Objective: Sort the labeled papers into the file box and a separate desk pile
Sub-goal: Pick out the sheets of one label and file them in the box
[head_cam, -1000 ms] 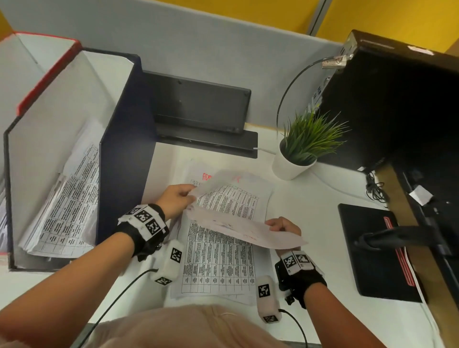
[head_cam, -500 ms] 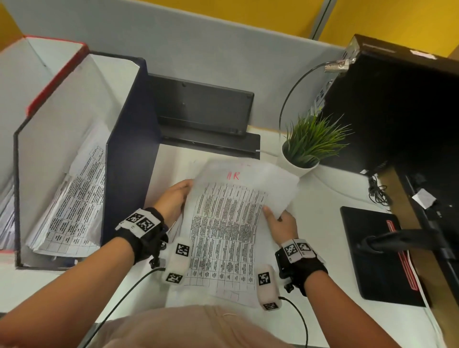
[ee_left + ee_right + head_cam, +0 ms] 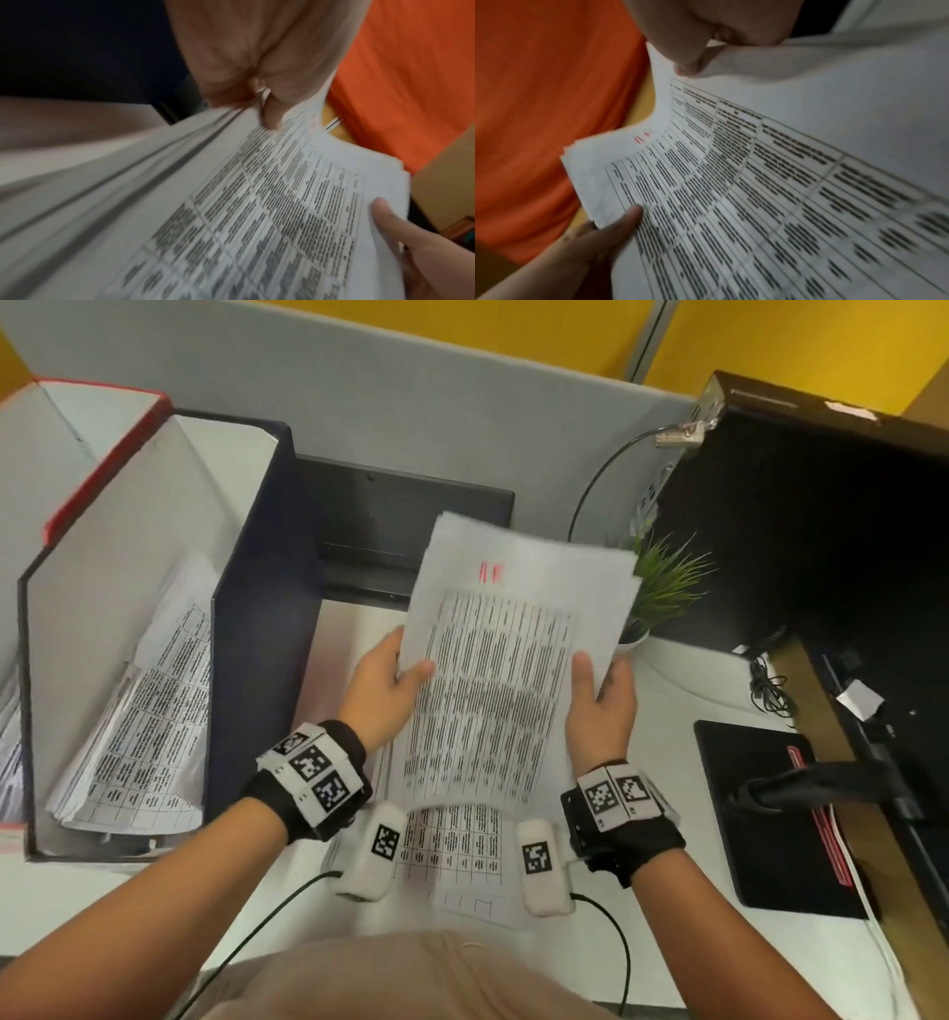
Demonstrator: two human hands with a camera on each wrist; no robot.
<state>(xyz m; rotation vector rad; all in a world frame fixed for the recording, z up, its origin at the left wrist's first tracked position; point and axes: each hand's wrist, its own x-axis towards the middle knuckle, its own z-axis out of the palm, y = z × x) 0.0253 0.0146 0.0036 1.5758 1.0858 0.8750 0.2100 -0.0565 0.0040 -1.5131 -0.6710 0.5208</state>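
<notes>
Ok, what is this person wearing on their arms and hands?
Forearms are bare, no sleeves. The left hand and right hand wear no gloves. Each wrist has a black strap carrying white blocks printed with black square code markers, plus a white pod trailing a black cable.

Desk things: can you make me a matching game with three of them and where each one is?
Things:
1. papers with red mark
2. file box
3. plant

Places:
a. behind the held papers, on the right
b. held up by left hand and right hand
c. standing on the desk's left side

Pairs: 1-b, 2-c, 3-a
</notes>
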